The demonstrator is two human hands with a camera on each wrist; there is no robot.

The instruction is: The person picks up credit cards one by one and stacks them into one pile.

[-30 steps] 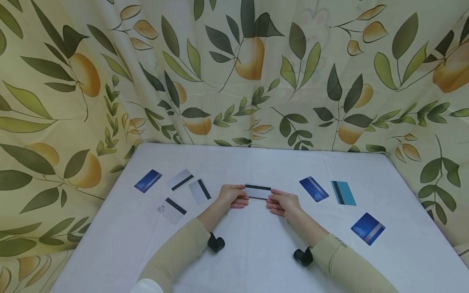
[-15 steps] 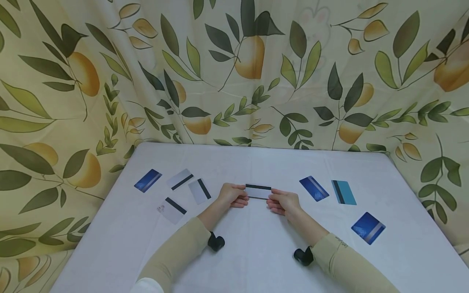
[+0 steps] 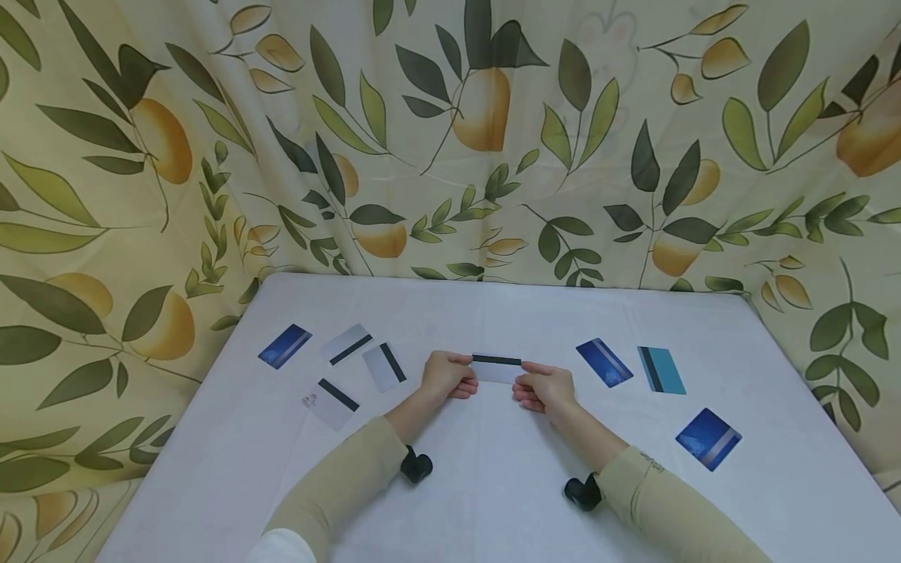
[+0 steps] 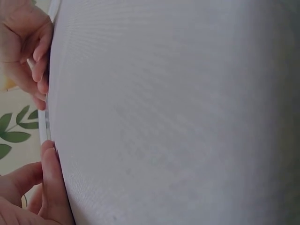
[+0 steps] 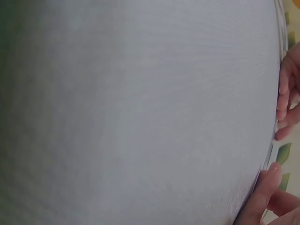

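A white card with a black magnetic stripe [image 3: 496, 371] is at the middle of the table in the head view, its stripe along the far edge. My left hand [image 3: 448, 375] pinches its left end, while the right end is between the thumb and fingers of my right hand [image 3: 547, 389]. The fingertips hide both short ends. In the left wrist view the left hand [image 4: 35, 194] shows at the lower left, low over the cloth. The right wrist view has the right hand [image 5: 267, 199] at the lower right; the card is hardly visible there.
On the left lie a blue card [image 3: 285, 346] and several pale striped cards [image 3: 331, 404]. Two blue cards [image 3: 708, 439] and a teal card [image 3: 660, 370] lie on the right. A fruit-patterned curtain [image 3: 436, 195] hangs behind the white table [image 3: 486, 485].
The card's angle shifts slightly: the dark line along its near edge no longer shows. Both hands stay nearly in place, still holding its ends. The other cards lie as before.
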